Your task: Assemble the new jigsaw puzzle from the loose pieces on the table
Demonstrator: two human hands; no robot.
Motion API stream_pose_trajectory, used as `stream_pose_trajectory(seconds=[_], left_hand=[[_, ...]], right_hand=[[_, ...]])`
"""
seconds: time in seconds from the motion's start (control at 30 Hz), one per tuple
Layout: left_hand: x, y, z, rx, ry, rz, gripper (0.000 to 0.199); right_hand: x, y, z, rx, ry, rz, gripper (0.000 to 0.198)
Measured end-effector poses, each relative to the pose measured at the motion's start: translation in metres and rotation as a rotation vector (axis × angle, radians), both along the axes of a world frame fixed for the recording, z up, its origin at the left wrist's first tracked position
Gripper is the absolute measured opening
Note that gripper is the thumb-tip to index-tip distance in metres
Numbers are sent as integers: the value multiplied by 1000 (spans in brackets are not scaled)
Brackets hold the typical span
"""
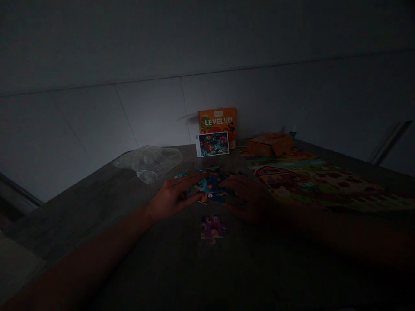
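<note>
The scene is very dark. My left hand (175,196) lies flat on the table with its fingers stretched out, the fingertips touching a small cluster of joined blue puzzle pieces (212,188). My right hand (248,196) rests palm down against the right side of the same cluster. A loose purple puzzle piece (212,227) lies nearer to me, just below both hands. A few more small pieces (181,175) lie beyond my left fingers.
An orange puzzle box (218,123) stands against the wall with a picture card (212,144) leaning in front. A crumpled clear plastic bag (149,162) lies at the left. An open orange carton (270,144) and a large finished puzzle (324,181) lie at the right.
</note>
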State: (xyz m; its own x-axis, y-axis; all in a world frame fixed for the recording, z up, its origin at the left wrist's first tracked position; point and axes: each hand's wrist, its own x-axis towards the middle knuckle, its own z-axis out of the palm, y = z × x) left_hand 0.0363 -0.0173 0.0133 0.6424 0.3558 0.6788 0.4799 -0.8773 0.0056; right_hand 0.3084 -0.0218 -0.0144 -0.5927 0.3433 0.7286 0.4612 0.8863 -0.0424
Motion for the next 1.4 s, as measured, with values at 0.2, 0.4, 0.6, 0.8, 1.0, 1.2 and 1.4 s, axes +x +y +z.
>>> stream_pose_trajectory(seconds=[0.2, 0.4, 0.6, 0.8, 1.0, 1.2, 1.4], left_hand=[[1, 3, -1, -59, -66, 19, 41], [0, 3, -2, -205, -151, 68, 43], [6, 2, -1, -631, -473, 176, 50], [2, 9, 3, -672, -541, 300, 46], [-8, 21, -6, -493, -240, 430, 36], [-11, 22, -6, -244, 115, 524, 23], [-14, 5, 15, -486, 503, 408, 43]], right_hand=[[-1, 0, 2, 26, 0, -7, 37], [0, 2, 1, 7, -1, -2, 32], [-1, 5, -3, 0, 25, -2, 31], [-1, 4, -1, -20, 4, -17, 31], [-1, 4, 0, -18, 0, -11, 29], [-1, 4, -1, -32, -7, -26, 28], [-1, 4, -3, -44, -22, -29, 28]])
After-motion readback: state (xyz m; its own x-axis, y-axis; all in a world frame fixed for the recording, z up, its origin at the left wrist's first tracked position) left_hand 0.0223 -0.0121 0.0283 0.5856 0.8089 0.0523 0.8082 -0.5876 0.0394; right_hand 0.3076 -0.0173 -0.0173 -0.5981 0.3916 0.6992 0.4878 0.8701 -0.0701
